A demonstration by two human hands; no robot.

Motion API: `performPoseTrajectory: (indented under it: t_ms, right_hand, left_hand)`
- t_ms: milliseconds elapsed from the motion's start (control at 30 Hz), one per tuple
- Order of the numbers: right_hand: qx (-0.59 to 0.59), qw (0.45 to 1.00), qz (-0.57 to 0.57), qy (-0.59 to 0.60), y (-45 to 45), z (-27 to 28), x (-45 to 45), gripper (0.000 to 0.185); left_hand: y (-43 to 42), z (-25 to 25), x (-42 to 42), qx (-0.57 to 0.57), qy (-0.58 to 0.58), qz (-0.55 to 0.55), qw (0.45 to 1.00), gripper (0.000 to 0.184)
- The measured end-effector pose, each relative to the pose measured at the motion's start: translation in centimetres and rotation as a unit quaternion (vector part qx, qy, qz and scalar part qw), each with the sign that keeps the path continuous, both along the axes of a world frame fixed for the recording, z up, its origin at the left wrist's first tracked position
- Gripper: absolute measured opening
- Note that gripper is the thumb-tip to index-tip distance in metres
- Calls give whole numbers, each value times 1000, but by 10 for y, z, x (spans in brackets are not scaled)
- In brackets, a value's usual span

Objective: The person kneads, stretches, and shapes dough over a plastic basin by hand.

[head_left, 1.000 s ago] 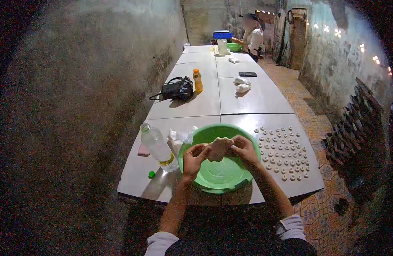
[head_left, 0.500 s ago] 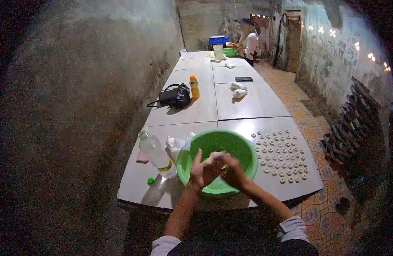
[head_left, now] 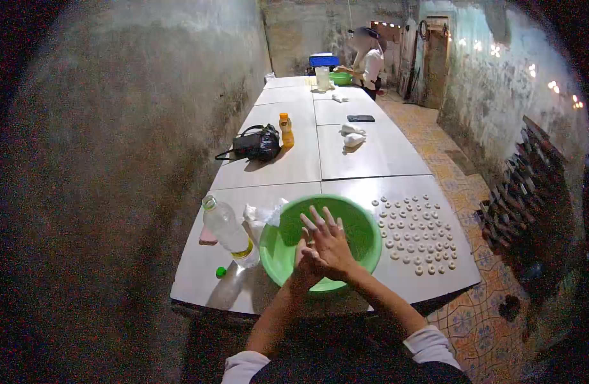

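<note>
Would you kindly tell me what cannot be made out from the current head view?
All in the head view:
Anything between the palms: the right hand covers much of the left hand.
Part of the near green bowl's floor: both hands block it.
What the black bag holds: its opaque sides hide it.
Wording on the clear bottle's label: too small.
Contents of the far green bowl: its wall hides them.

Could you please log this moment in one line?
right hand: spread, over left hand; left: partly hidden; between palms: unseen; below: green basin; nearby: pale rings
</note>
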State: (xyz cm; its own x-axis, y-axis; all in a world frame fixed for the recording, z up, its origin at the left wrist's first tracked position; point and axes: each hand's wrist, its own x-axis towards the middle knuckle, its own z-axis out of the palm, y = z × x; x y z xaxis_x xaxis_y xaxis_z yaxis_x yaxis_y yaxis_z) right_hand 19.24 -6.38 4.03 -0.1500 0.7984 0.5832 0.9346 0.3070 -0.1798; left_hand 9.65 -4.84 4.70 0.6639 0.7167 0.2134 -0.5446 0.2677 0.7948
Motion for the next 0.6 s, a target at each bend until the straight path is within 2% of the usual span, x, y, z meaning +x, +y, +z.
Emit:
performPoseTrajectory:
  t_ms: [33,100,133,167,200,233,267,300,367,400,433,500,533,600]
  right_hand:
    - [-16,999,10,46,1,2,-1,60]
    - [-64,993,35,95,-1,2,-2,57]
    - [-110,982,59,140,-1,2,0,55]
    - [-116,981,59,143,2,-1,5,55]
    - [-153,938,135,282,8,-5,15,53]
    - [-185,868,207,412,14,-4,25,53]
    - [-170,820,236,493,4,20,30,48]
    - [-144,815,207,522,3,21,33,44]
    - [-14,941,107,321,-3,30,43,48]
    - [-27,939,95,328,-5,30,43,55]
    - [-32,955,90,281,-7,27,42,56]
    - [-65,970,117,205,-10,9,37,65]
    - [-36,958,127,254,-14,10,26,58]
    - [-16,954,128,271,-18,13,22,52]
  left_hand:
    - [0,5,2,1,-2,1,1000,56]
    - [-5,5,2,-118,-79,10,990,58]
    - [13,-38,8,-93,-119,5,989,46]
    - [71,-115,12,-267,-360,-267,853,46]
    - [57,-87,3,-329,-320,-276,845,49]
    - [38,-43,-3,-387,-280,-284,832,53]
    - [28,-29,-6,-347,-152,-131,916,64]
    - [38,-46,-12,-293,-274,-243,883,71]
    - [29,-21,-21,-318,-196,-144,916,76]
    - [23,-7,-21,-306,-173,-106,930,77]
    - [20,2,-20,-293,-150,-70,942,79]
    - [21,1,-22,-324,-176,-93,925,80]
    - [23,-1,-22,-310,-203,-122,921,79]
    - [29,-13,-21,-288,-245,-170,910,74]
